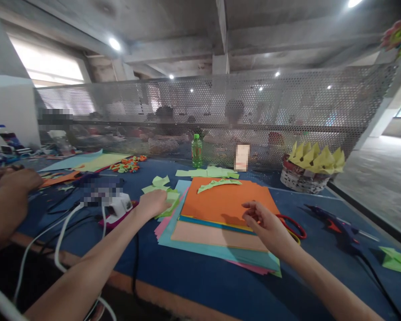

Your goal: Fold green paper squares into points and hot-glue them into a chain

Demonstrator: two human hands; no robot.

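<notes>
My left hand is over a loose pile of light green paper pieces, left of a stack of coloured sheets. Its fingers are pressed together on a green paper piece; the fingertips are partly hidden. Above the stack's top orange sheet hovers my right hand, fingers loosely bent and apart, holding nothing. A folded, pointed green paper strip lies on the orange sheet's far part. Scissors with red and yellow handles lie beside my right hand, partly hidden by the stack and hand.
A glue gun and folded green paper lie at right. Behind them stands a basket with yellow paper points. A green bottle stands by the mesh partition. Left are a power strip, cables and another person's hand.
</notes>
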